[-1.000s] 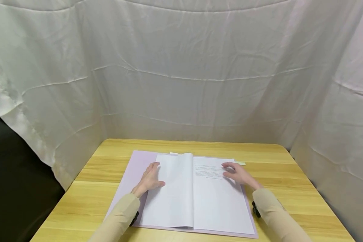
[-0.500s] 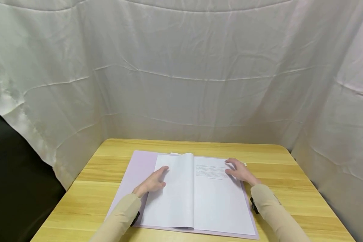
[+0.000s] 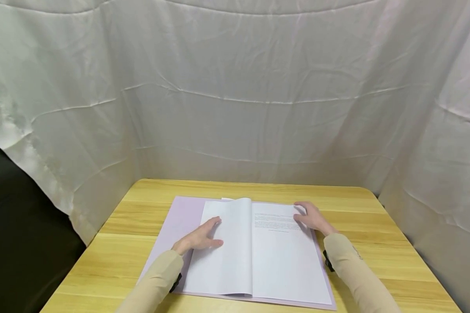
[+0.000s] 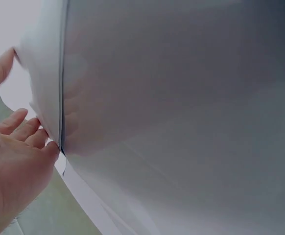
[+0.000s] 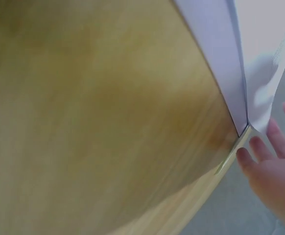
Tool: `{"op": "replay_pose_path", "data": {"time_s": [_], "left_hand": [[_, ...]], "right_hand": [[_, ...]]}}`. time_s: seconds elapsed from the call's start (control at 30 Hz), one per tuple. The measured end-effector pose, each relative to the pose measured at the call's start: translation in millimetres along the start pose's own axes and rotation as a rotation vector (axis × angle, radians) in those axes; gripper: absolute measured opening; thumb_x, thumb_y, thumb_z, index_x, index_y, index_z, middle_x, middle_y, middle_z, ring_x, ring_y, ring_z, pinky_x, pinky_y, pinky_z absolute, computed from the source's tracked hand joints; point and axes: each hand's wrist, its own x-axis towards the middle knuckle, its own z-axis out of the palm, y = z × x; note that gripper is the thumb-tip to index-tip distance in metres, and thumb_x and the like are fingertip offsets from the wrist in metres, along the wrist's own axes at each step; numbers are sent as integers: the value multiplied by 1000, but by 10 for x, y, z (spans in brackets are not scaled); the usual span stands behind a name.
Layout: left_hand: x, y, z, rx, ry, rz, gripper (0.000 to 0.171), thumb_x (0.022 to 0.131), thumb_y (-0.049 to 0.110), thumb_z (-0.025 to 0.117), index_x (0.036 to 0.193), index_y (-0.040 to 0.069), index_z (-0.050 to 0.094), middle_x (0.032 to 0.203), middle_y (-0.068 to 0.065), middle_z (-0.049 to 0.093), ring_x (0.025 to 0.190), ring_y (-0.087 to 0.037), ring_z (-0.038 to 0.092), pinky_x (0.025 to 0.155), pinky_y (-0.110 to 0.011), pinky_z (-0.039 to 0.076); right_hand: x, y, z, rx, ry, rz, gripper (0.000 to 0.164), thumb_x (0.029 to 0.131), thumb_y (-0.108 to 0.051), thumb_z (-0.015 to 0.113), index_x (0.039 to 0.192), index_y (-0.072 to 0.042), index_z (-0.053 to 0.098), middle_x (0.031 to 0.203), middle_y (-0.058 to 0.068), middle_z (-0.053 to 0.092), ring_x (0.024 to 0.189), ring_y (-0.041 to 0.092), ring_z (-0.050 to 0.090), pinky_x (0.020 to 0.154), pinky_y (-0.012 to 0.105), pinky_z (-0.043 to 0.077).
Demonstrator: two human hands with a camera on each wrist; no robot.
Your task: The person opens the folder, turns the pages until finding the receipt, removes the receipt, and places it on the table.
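Note:
A lilac folder [image 3: 186, 213] lies open on the table, holding white sheets. Its left page [image 3: 223, 269] is blank and bulges along the fold, while the right page [image 3: 287, 269] carries a short block of print near the top. My left hand [image 3: 199, 238] is over the left page with thumb and fingers spread. In the left wrist view, the fingers of that hand [image 4: 20, 152] are at the paper's edge. My right hand [image 3: 313, 217] is at the right page's upper right corner. The right wrist view has its loosely extended fingers [image 5: 274, 137] beside that corner.
The wooden table [image 3: 376, 243] extends around the folder on both sides. A white tab [image 3: 227, 198] sticks out above the left page. Pale cloth [image 3: 258, 130] hangs behind and at the sides, with black material [image 3: 23, 234] at the left.
My left hand has moved right, from the left page's outer edge further over the page. My right hand has shifted slightly up and right to the page corner. The pages stay spread.

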Motion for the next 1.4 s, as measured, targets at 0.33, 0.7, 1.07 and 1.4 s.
{"op": "replay_pose_path", "data": {"time_s": [0.33,0.7,1.07,1.4], "left_hand": [[10,-10,-2,51,-31,9,99,81,30,85,154,-5,27,165,-27,21,153,-46,21,125,-61,21],[-2,-14,-14,63,-39,14,101,81,31,84,155,-6,26,165,-27,19,153,-46,19,125,-61,20],[-21,2,0,65,-34,-2,101,81,30,85,154,-6,27,165,-27,19,153,-46,20,125,-61,21],[-12,-1,3,58,-46,-2,100,81,31,84,155,-5,26,165,-27,18,153,-47,19,125,-61,21]], "right_hand": [[33,-21,-20,6,140,78,51,89,-1,67,137,6,53,123,34,59,110,46,57,95,55,51],[59,-19,-42,-28,212,87,40,93,-1,64,133,0,59,71,6,45,63,17,39,60,27,30],[38,-18,-23,-127,229,1,31,98,-4,59,128,-6,55,67,5,45,58,17,39,57,27,29],[35,-40,-46,-129,255,65,6,103,-11,54,108,-7,55,69,8,55,59,18,46,55,26,33]]}}
